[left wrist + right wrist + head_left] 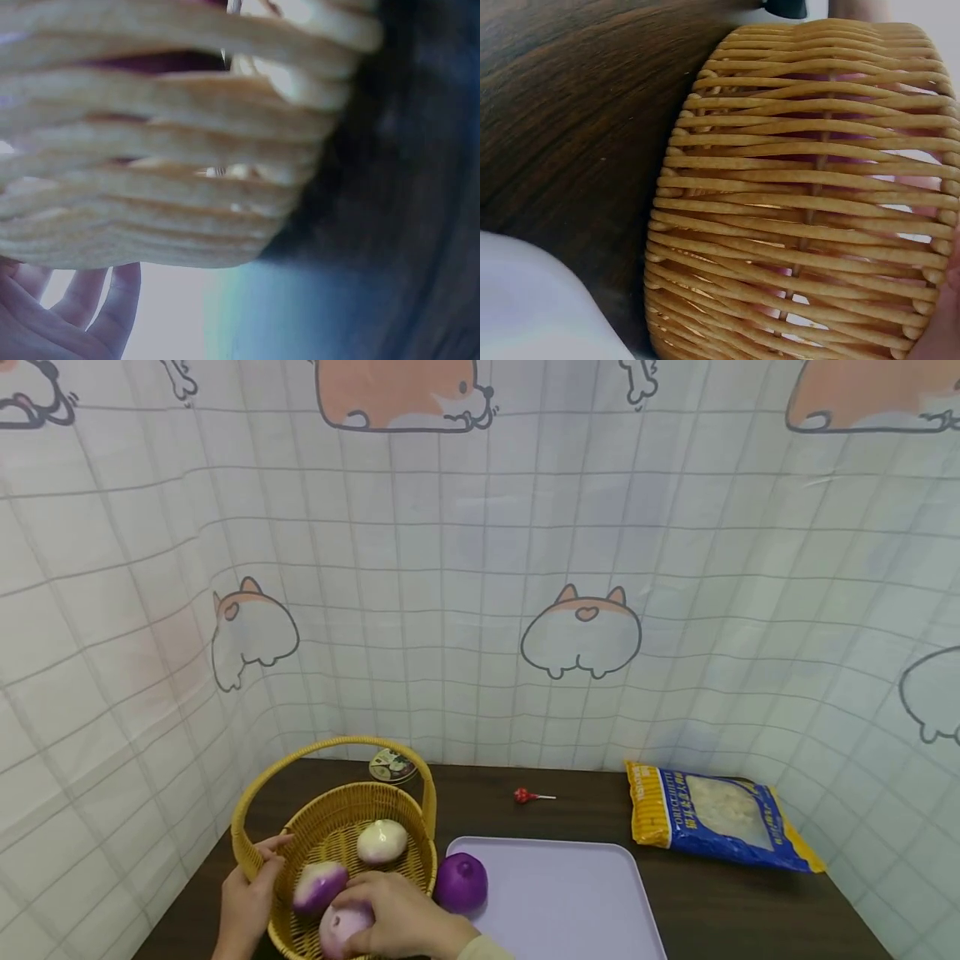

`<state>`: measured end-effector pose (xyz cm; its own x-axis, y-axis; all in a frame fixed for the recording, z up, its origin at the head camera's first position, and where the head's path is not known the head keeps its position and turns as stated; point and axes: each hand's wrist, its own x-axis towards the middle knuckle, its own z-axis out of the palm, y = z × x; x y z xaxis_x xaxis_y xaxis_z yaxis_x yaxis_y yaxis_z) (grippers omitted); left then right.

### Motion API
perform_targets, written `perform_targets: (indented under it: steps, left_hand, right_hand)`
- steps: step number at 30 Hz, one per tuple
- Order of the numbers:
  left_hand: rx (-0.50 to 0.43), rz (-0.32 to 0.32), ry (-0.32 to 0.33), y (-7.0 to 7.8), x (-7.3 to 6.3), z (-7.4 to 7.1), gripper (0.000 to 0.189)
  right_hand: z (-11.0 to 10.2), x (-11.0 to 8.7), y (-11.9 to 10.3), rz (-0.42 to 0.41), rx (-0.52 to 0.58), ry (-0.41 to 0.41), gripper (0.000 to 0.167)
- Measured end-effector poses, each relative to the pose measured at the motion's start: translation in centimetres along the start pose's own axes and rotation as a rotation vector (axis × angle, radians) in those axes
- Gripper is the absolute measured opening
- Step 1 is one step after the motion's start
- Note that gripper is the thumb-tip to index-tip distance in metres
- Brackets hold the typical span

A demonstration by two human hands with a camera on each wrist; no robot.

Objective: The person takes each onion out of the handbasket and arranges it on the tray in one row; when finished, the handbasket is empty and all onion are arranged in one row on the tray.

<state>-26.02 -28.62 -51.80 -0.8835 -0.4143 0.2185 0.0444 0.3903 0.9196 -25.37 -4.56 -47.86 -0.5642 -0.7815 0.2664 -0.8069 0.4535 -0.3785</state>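
A yellow wicker basket (352, 792) with a tall arched handle stands at the front left in the head view. My left hand (251, 897) grips its left rim beside the handle's foot; in the left wrist view, fingers (118, 309) show at the woven wall (150, 180). Inside the basket, my right hand (401, 917) holds a pale purple round vegetable (339, 927), its fingers curled over it. A white-and-purple vegetable (320, 888) and a mostly white one (382, 842) lie beside it. The right wrist view shows mainly the basket's wall (802, 195), hiding that hand's grasp.
A dark purple round vegetable (461, 883) sits at the left edge of a pale lilac tray (562, 893), right of the basket. Behind are a round patterned tin (392, 765) and a red lollipop (522, 795). A blue-and-yellow pasta bag (720, 818) lies at the right.
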Motion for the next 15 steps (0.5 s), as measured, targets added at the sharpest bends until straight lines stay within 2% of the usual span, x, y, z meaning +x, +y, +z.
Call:
perform_targets:
  steps: [6,15]
  left_hand:
    - [-0.002,-0.001,0.001,0.06,-0.12,-0.27,0.022]
    - [0.015,0.004,-0.01,0.2,-0.2,-0.17,0.029]
  right_hand:
    - [-0.25,-0.1,-0.06,0.061,0.024,-0.011,0.049]
    - [0.17,0.26,-0.36,0.113,-0.065,-0.003,0.059]
